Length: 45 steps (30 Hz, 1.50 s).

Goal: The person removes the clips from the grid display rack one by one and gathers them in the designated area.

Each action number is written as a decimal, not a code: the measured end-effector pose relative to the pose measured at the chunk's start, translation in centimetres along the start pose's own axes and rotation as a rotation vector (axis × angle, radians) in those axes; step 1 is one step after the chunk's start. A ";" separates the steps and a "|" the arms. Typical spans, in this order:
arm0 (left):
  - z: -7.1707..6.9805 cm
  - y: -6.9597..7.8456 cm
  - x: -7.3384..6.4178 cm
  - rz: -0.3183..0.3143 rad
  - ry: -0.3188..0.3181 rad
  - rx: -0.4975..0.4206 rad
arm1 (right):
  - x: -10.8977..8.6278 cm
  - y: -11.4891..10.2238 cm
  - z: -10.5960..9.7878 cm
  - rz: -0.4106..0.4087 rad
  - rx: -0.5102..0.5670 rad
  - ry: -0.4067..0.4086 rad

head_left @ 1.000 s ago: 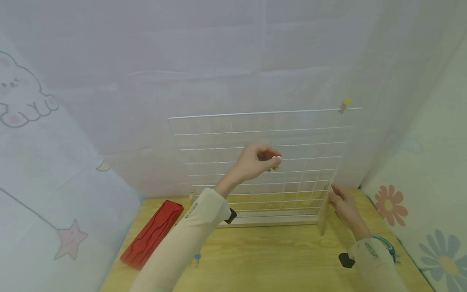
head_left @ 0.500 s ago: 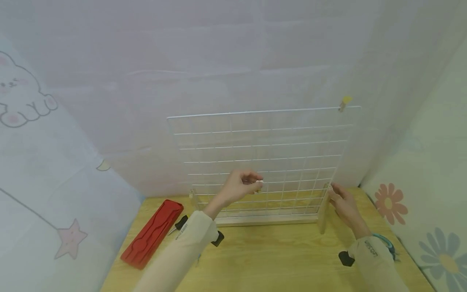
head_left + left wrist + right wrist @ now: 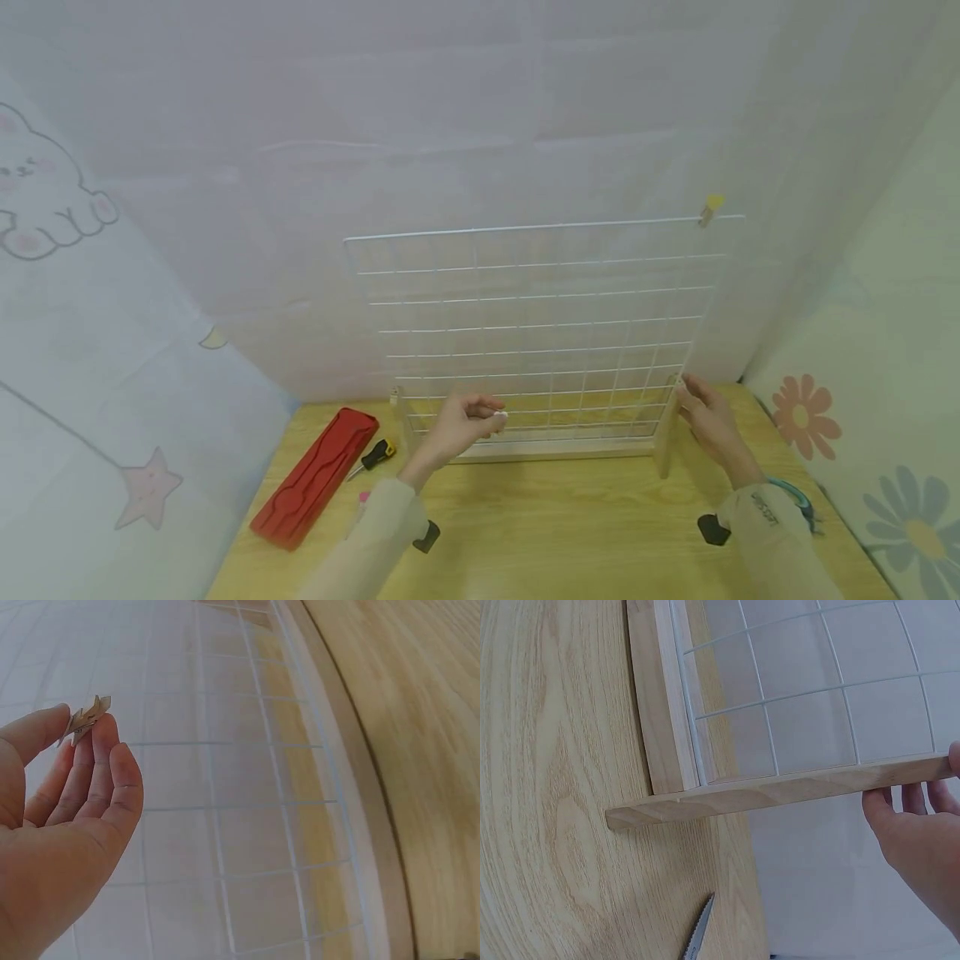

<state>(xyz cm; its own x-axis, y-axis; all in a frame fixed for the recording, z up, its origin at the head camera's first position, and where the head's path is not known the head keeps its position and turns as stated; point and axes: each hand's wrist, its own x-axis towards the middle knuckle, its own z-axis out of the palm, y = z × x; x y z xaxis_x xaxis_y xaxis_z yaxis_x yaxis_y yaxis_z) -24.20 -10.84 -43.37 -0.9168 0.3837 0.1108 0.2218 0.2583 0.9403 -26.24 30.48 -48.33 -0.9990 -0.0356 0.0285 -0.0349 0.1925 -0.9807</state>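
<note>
In the left wrist view my left hand (image 3: 450,429) pinches a small wooden clothespin (image 3: 90,718) between thumb and fingertips. The head view shows a white piece on it. That hand is in front of the lower left part of a white wire grid (image 3: 525,228), which stands upright in a wooden base (image 3: 555,451). At the right end, my right hand (image 3: 708,421) grips the upper part of the wooden side post (image 3: 780,791), fingers along its outer side. Another clothespin (image 3: 707,217), topped with yellow, sits on the grid's top wire near the right corner.
A red moulded tray (image 3: 311,483) lies on the wooden table at left, beside a black and yellow screwdriver (image 3: 372,457). Something pink (image 3: 364,497) shows by the left sleeve. A teal curved thing (image 3: 798,500) is partly behind the right sleeve. A serrated blade (image 3: 697,930) lies near the post.
My left hand has moved down and left from the middle of the grid, carrying the clothespin, uncovering the screwdriver. The right hand stays on the post.
</note>
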 end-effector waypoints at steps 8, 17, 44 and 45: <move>-0.2 -3.9 -2.3 -0.067 0.028 0.008 | 0.0 0.0 0.0 -0.007 -0.005 -0.007; -1.7 -6.8 -5.2 -0.121 0.124 0.129 | -0.1 -0.3 0.0 -0.011 0.014 0.009; -8.6 -16.9 -14.2 -0.373 0.329 0.460 | 0.1 -0.1 -0.2 -0.018 0.011 -0.004; -8.6 -17.0 -14.4 -0.369 0.330 0.472 | 0.1 -0.1 -0.2 -0.020 0.007 -0.003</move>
<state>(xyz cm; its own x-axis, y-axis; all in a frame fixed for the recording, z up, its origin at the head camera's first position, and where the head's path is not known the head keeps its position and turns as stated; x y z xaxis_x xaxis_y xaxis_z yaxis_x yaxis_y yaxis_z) -17.68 -28.40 -58.13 -0.9968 -0.0748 -0.0271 -0.0722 0.7081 0.7024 -26.33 30.65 -48.22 -0.9980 -0.0422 0.0475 -0.0545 0.1852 -0.9812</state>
